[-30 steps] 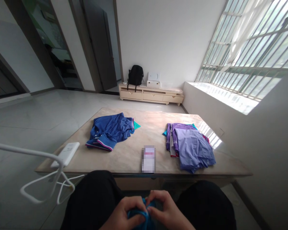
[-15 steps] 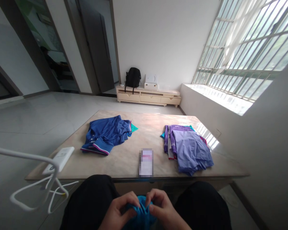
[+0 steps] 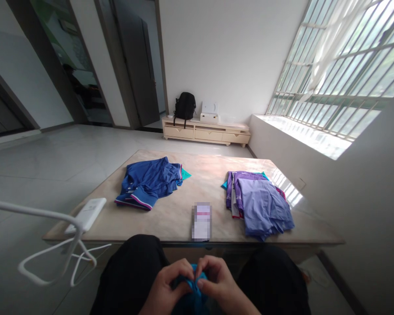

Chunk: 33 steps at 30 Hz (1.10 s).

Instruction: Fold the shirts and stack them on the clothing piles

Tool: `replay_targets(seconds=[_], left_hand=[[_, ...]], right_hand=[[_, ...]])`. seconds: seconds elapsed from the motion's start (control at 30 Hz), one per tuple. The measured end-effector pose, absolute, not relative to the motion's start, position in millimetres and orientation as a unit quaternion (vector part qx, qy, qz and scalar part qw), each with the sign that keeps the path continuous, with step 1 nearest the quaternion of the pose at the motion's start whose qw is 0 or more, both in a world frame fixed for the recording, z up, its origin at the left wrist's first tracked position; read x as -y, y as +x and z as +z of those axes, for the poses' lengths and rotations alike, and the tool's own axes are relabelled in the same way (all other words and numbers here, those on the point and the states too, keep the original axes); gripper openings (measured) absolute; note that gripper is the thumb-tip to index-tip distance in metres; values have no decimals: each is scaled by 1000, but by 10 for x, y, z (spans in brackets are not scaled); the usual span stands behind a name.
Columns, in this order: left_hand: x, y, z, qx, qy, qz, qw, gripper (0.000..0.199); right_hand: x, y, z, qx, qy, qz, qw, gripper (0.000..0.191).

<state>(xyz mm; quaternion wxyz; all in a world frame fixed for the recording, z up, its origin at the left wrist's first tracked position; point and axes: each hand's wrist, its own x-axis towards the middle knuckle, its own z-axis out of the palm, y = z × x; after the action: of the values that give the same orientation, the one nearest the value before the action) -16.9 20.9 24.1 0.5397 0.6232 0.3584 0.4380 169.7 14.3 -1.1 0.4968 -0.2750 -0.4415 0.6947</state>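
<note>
Between my knees, below the table's front edge, a bright blue cloth hangs from my fingers. My left hand pinches it from the left, and my right hand pinches it close beside, from the right. The fingertips of both hands nearly meet over gathered folds. Part of the cloth is hidden by the hands and the frame's lower edge. On the table a dark blue shirt lies at the left, over a green piece. Folded purple clothes are stacked at the right.
A phone-like rectangle, pixelated, lies near the table's front edge. A white power bank is at the left, near a white curved arm and cables. Behind stands a low cabinet with a black backpack. A person sits beyond a doorway.
The view has shifted slightly, so the room and table appear a little further right. My fingertips have come closer together on the blue cloth, and less of it shows between them.
</note>
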Motion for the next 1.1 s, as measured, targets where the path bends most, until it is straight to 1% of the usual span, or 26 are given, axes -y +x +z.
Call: replay_targets(seconds=[0.17,0.3,0.43,0.5,0.63,0.77,0.8,0.87,0.93,0.97,1.03,1.1], left_hand=[[-217,-209,171,-398,626,439,507,17],[-249,-226,117,-424,653,463,425,35],[-258,-218,75,-441,709,413,363,50],[-240,-210,55,-477,701,380,369,51],[-183,-195,67,-513,654,327,450,44],[-143,-194,195,-486,646,291,511,16],[-135,-199,230,-482,647,282,520,13],[-121,-215,273,-467,649,272,535,15],[-108,-237,258,-446,641,284,556,20],[-104,-247,229,-436,632,294,569,26],[-106,-262,150,-436,611,307,586,40],[-121,-272,77,-462,607,296,575,43]], right_hand=[[-161,1715,18,469,-297,680,478,32],[-154,1729,116,512,-296,668,451,38],[-161,1752,148,553,-286,641,449,53],[-165,1763,148,568,-265,637,448,56],[-137,1785,129,574,-252,649,430,59],[-82,1826,1,582,-279,650,402,68],[-70,1837,-44,586,-286,641,405,70],[-51,1850,-132,599,-306,606,425,67],[-33,1839,-201,620,-343,551,441,56],[-24,1822,-227,634,-366,519,442,48],[-4,1770,-261,667,-411,450,429,38],[9,1714,-271,697,-441,390,408,33]])
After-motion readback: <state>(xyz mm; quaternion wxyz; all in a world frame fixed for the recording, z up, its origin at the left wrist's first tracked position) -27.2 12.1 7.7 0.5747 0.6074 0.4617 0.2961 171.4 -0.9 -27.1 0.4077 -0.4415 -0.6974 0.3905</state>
